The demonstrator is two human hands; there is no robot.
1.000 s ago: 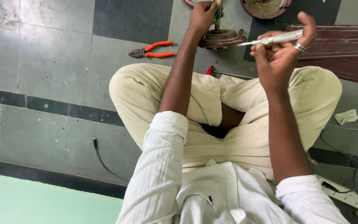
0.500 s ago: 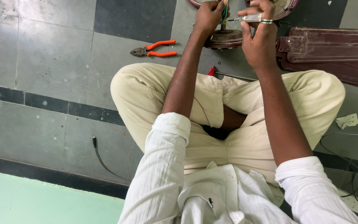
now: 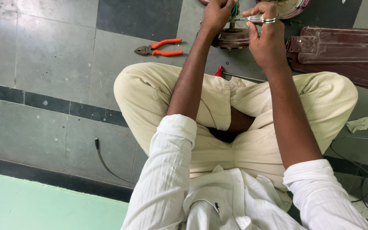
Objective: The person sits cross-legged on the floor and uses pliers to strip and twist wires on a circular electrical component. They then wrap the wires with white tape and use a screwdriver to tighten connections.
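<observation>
Landmark: round dark-brown metal fan motor housing [image 3: 231, 37], standing on the grey tiled floor [image 3: 56, 55] in front of the seated person's crossed legs.
Left hand [image 3: 216, 13]: clenched at the top of the housing, its grip pinching the green wires [image 3: 234, 10] that rise from the housing's centre.
Right hand [image 3: 267, 40]: just right of the housing, fingers curled, grasping a slim clear-handled screwdriver [image 3: 252, 18]; a silver ring sits on one finger.
Screwdriver axis: roughly level, running left to right, the working end turned left toward the wires, the handle end inside the right grip.
Key relation: the wires lie directly left of the screwdriver's end, very near it; whether they touch cannot be told. The left hand is already on the wires; the right hand is the nearer one to the tool's handle.
Orange-handled pliers [image 3: 158, 47]: flat on the floor, left of the housing, apart from both hands, steel nose pointing left.
Dark maroon fan blades [image 3: 341, 47]: stacked on the floor right of the housing, behind the right knee.
Red-tipped thin rod [image 3: 235, 76]: on the floor just below the housing, partly hidden by the trousers.
Black cable [image 3: 103, 157]: loose on the floor, well away from the housing, lower left.
Crumpled paper scrap [image 3: 357, 125]: far right of the housing.
</observation>
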